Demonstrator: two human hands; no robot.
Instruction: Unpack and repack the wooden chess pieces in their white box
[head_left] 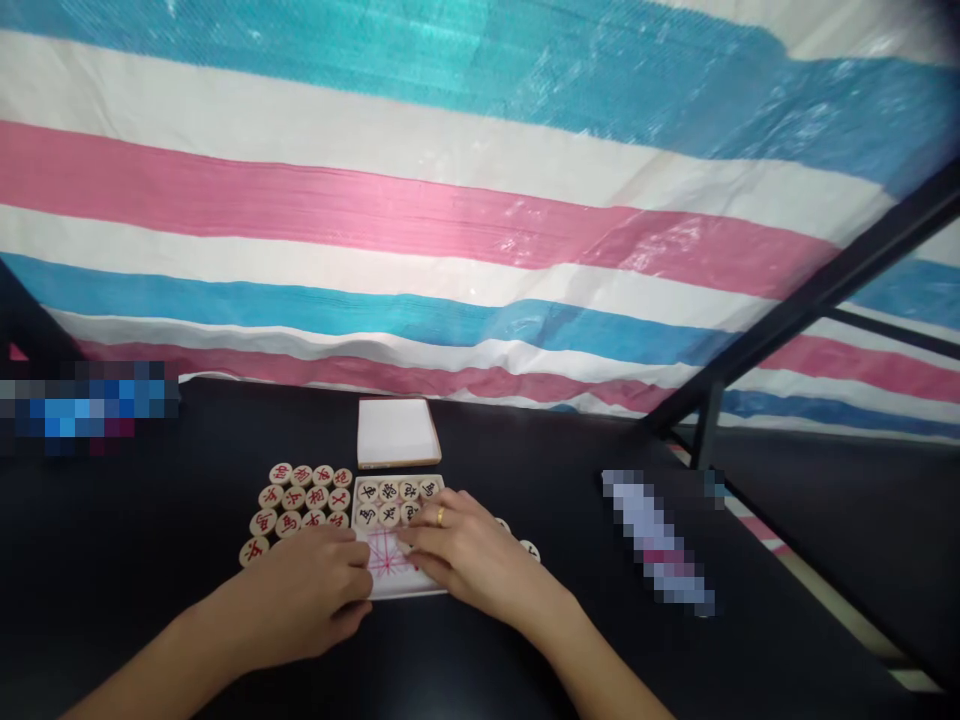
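Observation:
A shallow white box (409,592) sits on the black table with round Chinese chess pieces (388,491) in its far part, marked in black. Its near part shows a folded paper with pink-red lines (385,556). My left hand (319,585) has its curled fingers against the box's left edge, gripping it. Over the box's right side, my right hand (469,545), with a ring on one finger, is closed; a pale piece (405,548) shows partly at its fingertips. Rows of red-marked chess pieces (293,498) lie left of the box, some behind my left hand.
Behind the box lies an open box lid (397,432), white inside. A few pieces (529,551) peek out right of my right hand. Blurred items lie at the far left (90,408) and right (660,545). A striped sheet (450,220) hangs behind, with dark metal bars (795,315) at right.

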